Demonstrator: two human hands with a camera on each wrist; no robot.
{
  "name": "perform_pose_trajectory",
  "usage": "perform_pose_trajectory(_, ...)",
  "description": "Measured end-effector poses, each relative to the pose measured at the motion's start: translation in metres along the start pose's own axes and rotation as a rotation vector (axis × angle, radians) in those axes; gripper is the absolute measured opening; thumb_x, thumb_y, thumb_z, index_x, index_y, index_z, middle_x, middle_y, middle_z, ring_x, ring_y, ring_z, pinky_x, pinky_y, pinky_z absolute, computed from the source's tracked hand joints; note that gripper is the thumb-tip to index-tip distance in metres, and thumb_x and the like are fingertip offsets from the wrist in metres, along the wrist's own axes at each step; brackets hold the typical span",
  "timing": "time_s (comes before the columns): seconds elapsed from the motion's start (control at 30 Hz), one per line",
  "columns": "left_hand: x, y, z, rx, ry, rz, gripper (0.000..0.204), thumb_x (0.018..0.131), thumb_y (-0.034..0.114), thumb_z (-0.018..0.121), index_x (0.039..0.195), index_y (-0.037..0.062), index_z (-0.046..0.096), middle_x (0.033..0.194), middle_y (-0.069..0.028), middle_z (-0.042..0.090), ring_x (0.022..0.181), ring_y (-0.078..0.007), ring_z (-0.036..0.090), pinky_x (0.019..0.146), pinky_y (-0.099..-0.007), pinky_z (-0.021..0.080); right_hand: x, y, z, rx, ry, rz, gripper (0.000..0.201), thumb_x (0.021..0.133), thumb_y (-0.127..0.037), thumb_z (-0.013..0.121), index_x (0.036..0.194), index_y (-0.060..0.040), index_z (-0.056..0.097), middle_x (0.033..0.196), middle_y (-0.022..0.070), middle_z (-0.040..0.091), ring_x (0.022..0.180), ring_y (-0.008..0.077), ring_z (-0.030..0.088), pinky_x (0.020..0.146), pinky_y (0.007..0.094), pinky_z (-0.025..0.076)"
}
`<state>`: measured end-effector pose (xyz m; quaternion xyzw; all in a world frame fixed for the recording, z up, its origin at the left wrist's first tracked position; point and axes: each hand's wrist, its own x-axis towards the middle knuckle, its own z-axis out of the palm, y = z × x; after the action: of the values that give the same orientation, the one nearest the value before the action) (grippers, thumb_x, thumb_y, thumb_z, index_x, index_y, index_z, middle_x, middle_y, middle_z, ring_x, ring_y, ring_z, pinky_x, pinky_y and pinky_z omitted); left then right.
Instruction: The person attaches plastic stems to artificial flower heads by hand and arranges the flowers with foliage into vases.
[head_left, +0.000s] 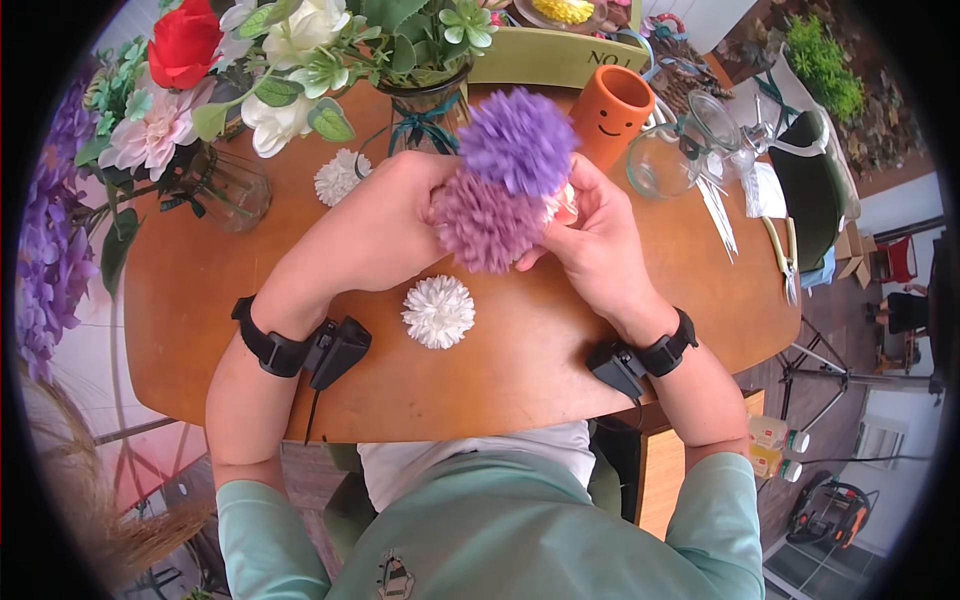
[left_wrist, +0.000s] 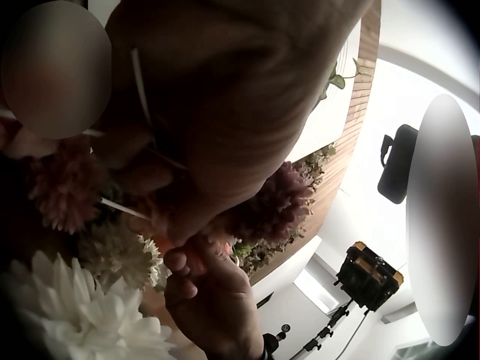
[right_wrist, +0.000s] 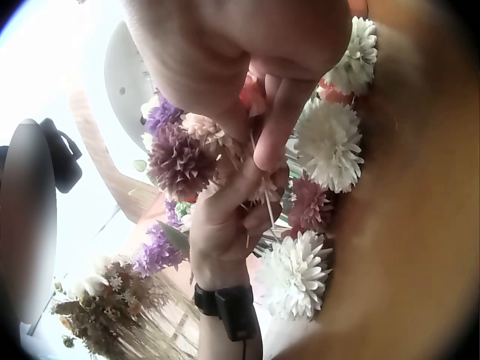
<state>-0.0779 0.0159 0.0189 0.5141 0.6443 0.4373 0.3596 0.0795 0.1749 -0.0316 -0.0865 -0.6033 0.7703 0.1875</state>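
Observation:
Both hands are close together above the table, around a small bunch of pompom-like artificial flowers. In the head view a purple flower (head_left: 515,140) sits over a mauve flower (head_left: 490,222), and a bit of peach flower (head_left: 565,205) shows beside them. My left hand (head_left: 408,212) curls its fingers round thin white stems (right_wrist: 271,210), seen below the blooms in the right wrist view. From the other side, my right hand (head_left: 605,235) pinches at the stems just under the heads. A white flower (head_left: 438,312) lies on the table (head_left: 250,330) below the hands.
Another white flower (head_left: 342,178) lies behind the left forearm. Glass vases of flowers (head_left: 230,190) stand at the left and back. An orange smiling cup (head_left: 615,110), a glass jar (head_left: 660,165), white sticks (head_left: 715,220) and pliers (head_left: 785,255) are at the right.

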Motion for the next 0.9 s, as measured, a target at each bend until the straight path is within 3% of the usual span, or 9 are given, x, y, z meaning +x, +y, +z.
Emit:
perform_pose_trajectory(0.13,-0.002,0.003,-0.002,0.054,0.003,-0.060,0.023,0.094,0.006,0.069,0.115,0.0007,0.074,0.100,-0.0130,0.079,0.089,-0.0164,0.071,0.085,-0.0344,0.056,0.000,0.000,-0.004,0.011,-0.031,0.020,0.027,0.099,0.001,0.066,0.124,-0.0008,0.056,0.106,0.0059,0.073,0.084,0.0114,0.073,0.063,0.0235,0.061)
perform_pose_trajectory(0.23,-0.003,-0.004,0.001,0.053,-0.007,0.052,0.024,0.095,0.009,0.067,0.116,0.0016,0.074,0.098,-0.0153,0.078,0.087,-0.0210,0.071,0.085,-0.0374,0.055,0.002,-0.001,-0.013,-0.046,-0.020,0.082,0.023,0.100,-0.001,0.067,0.121,0.0001,0.059,0.102,0.0064,0.074,0.078,0.0100,0.070,0.062,0.0244,0.060)
perform_pose_trajectory(0.53,-0.007,-0.005,-0.004,0.122,0.032,-0.108,0.027,0.097,0.016,0.064,0.119,0.0023,0.071,0.095,-0.0177,0.076,0.084,-0.0264,0.068,0.081,-0.0404,0.053,0.000,-0.004,-0.004,-0.088,0.087,0.094,0.019,0.103,-0.010,0.068,0.115,0.0035,0.063,0.089,0.0042,0.072,0.070,0.0076,0.066,0.059,0.0241,0.058)
perform_pose_trajectory(0.67,-0.008,0.004,-0.010,0.129,-0.027,-0.168,0.029,0.097,0.014,0.064,0.123,0.0035,0.071,0.098,-0.0182,0.076,0.086,-0.0283,0.069,0.084,-0.0406,0.054,0.006,-0.010,-0.020,-0.176,0.243,0.039,0.024,0.104,-0.021,0.068,0.111,0.0019,0.066,0.087,0.0038,0.070,0.066,0.0067,0.064,0.057,0.0239,0.056)
perform_pose_trajectory(0.7,-0.009,0.012,-0.010,0.109,-0.011,-0.251,0.029,0.097,0.013,0.064,0.124,0.0040,0.071,0.099,-0.0184,0.077,0.089,-0.0296,0.070,0.085,-0.0411,0.054,0.004,-0.009,-0.016,-0.271,0.184,0.091,0.025,0.103,-0.022,0.070,0.112,0.0020,0.068,0.089,0.0035,0.071,0.065,0.0064,0.062,0.057,0.0233,0.055)
perform_pose_trajectory(0.77,-0.008,0.012,-0.013,0.173,-0.019,-0.208,0.029,0.097,0.013,0.064,0.124,0.0046,0.071,0.101,-0.0185,0.077,0.091,-0.0321,0.071,0.087,-0.0418,0.054,0.002,-0.009,-0.011,-0.366,0.124,0.143,0.027,0.102,-0.023,0.071,0.113,0.0022,0.069,0.090,0.0031,0.072,0.064,0.0062,0.061,0.058,0.0228,0.053)
perform_pose_trajectory(0.83,-0.007,0.009,-0.014,0.232,-0.031,-0.165,0.029,0.097,0.012,0.063,0.125,0.0051,0.071,0.103,-0.0187,0.077,0.094,-0.0347,0.072,0.088,-0.0426,0.054,-0.002,-0.011,-0.005,-0.691,0.150,-0.063,0.032,0.094,-0.020,0.075,0.116,0.0028,0.070,0.094,0.0043,0.072,0.064,0.0068,0.057,0.059,0.0228,0.049)
perform_pose_trajectory(0.87,-0.007,0.006,-0.014,0.243,-0.024,-0.140,0.027,0.098,0.014,0.063,0.122,0.0032,0.071,0.092,-0.0094,0.072,0.081,-0.0219,0.064,0.073,-0.0368,0.050,-0.003,-0.014,-0.003,-0.851,0.160,-0.169,0.036,0.090,-0.019,0.077,0.118,0.0031,0.071,0.096,0.0049,0.073,0.064,0.0071,0.056,0.060,0.0228,0.047)
perform_pose_trajectory(0.9,-0.008,0.001,-0.014,0.255,-0.015,-0.115,0.026,0.098,0.016,0.063,0.119,0.0014,0.071,0.081,-0.0002,0.067,0.069,-0.0090,0.057,0.057,-0.0310,0.046,-0.002,-0.019,-0.002,-0.782,0.183,-0.086,0.053,0.084,-0.021,0.081,0.131,0.0002,0.067,0.105,0.0069,0.072,0.063,0.0087,0.055,0.060,0.0243,0.049)
